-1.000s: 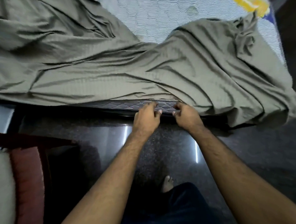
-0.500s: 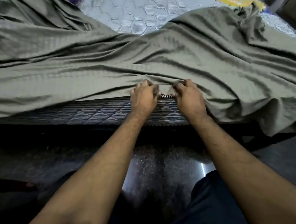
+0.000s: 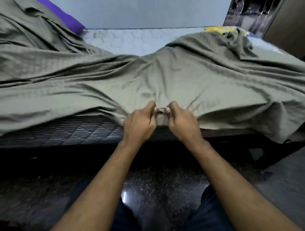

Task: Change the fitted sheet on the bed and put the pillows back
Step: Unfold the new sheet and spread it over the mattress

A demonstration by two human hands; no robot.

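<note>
An olive-green fitted sheet (image 3: 176, 77) lies rumpled across the near half of the mattress (image 3: 127, 40), whose pale quilted top shows bare at the back. Its dark patterned side panel shows below the sheet on the left. My left hand (image 3: 139, 123) and my right hand (image 3: 181, 122) sit close together at the mattress's near edge. Each pinches the sheet's hem, with a small fold of cloth bunched between the fingertips.
A purple pillow or cloth (image 3: 53, 11) pokes out at the back left. A yellow printed item (image 3: 221, 29) lies at the back right. A grey wall runs behind the bed. A brown cabinet (image 3: 292, 25) stands at the right. The dark speckled floor (image 3: 162, 183) is below me.
Both hands rose from the mattress's lower side panel to its top edge and took hold of the sheet's hem. My view lifted, so the far wall and cabinet came into sight.
</note>
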